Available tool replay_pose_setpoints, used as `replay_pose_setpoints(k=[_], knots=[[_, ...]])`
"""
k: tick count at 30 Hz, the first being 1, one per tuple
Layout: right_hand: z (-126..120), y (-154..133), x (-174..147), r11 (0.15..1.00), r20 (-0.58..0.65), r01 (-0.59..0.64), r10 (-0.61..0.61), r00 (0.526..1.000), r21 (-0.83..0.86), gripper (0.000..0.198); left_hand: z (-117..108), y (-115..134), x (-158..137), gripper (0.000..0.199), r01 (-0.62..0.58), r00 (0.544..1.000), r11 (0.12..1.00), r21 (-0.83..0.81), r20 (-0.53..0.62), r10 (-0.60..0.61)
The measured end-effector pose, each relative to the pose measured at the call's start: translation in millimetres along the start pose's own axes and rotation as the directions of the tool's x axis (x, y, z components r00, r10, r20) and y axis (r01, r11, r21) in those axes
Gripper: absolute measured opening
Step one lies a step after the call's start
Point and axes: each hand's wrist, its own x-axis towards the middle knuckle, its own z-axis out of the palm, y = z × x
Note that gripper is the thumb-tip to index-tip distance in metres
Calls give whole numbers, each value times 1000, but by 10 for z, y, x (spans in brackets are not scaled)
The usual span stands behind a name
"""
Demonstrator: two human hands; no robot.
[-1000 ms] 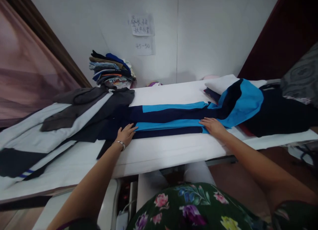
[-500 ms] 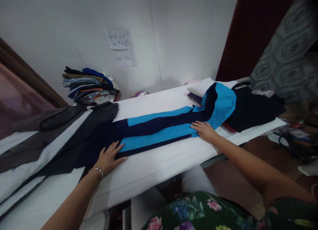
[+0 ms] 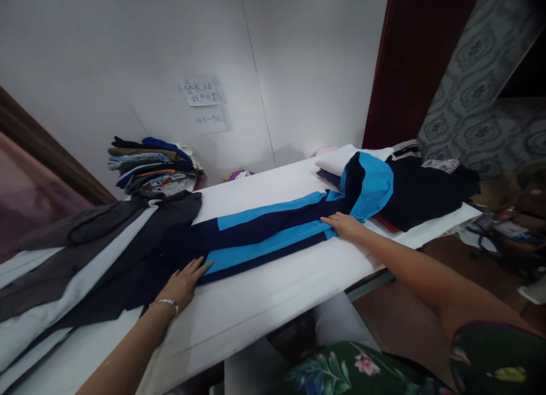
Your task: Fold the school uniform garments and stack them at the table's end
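A navy and bright blue hooded jacket (image 3: 264,214) lies lengthwise in a long narrow fold, with its hood (image 3: 376,184) toward the right. My left hand (image 3: 183,282), with a bracelet at the wrist, rests on the jacket's lower left part, fingers stretched out over the navy and blue cloth. Just below the hood, my right hand (image 3: 347,227) lies on the near edge with its fingers extended and the palm down. Neither hand grasps the cloth. The jacket's left end runs up against dark grey clothing, and their border is hard to make out.
The white table (image 3: 256,287) carries grey and white clothes (image 3: 85,258) at left and a stack of folded clothes (image 3: 156,165) at back left. Black garments (image 3: 426,190) and a folded white piece (image 3: 336,158) lie at right. Paper notes (image 3: 205,91) hang on the wall.
The view has shifted slightly, so the table sits lower. Both hands stay on the jacket; my left thumb, spread out before, now shows less. The jacket keeps its layout.
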Motion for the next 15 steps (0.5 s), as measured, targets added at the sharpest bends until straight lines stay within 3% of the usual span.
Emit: replay_pose_setpoints(k=[4, 9, 15], knots=[[-92, 47, -46, 999, 8, 2, -2, 1000, -34, 54, -62, -2, -64, 86, -11, 1000, 999, -33, 16, 11], [-140, 3, -282, 999, 3, 44, -44, 999, -6, 51, 28, 111, -253, 87, -6, 1000, 999, -49, 6, 7], [-190, -102, -484, 998, 46, -2, -2, 999, 67, 49, 70, 156, -362, 90, 22, 1000, 996, -83, -18, -24]])
